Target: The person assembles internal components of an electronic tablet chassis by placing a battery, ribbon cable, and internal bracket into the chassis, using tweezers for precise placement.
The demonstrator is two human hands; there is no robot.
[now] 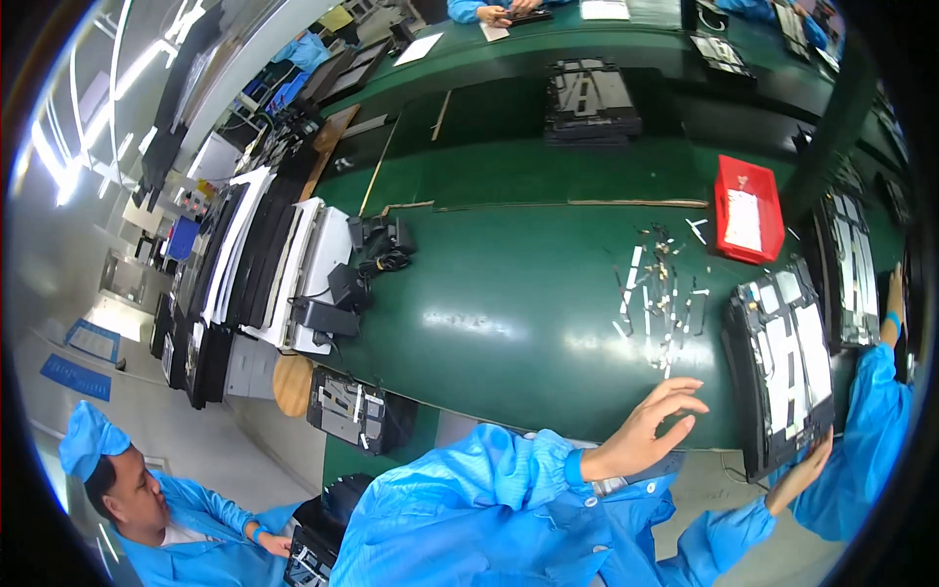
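Note:
My left hand point(648, 428) hovers over the near edge of the green table, its fingers apart and slightly curved, holding nothing. Just beyond it lies a scatter of small black and white strips and bits point(663, 293). On the right, my right hand point(806, 474) grips the near end of a stack of black, flat electronic panels point(782, 367). The top panel carries white and grey rectangular sections. Part of my right hand's grip is hidden by the stack.
A red bin point(748, 210) with white pieces stands beyond the strips. Black power adapters point(342, 289) sit at left, beside a row of upright boards point(279, 264). More panel stacks point(592, 103) stand at the back. Co-workers in blue sit at left point(186, 509) and right point(861, 440).

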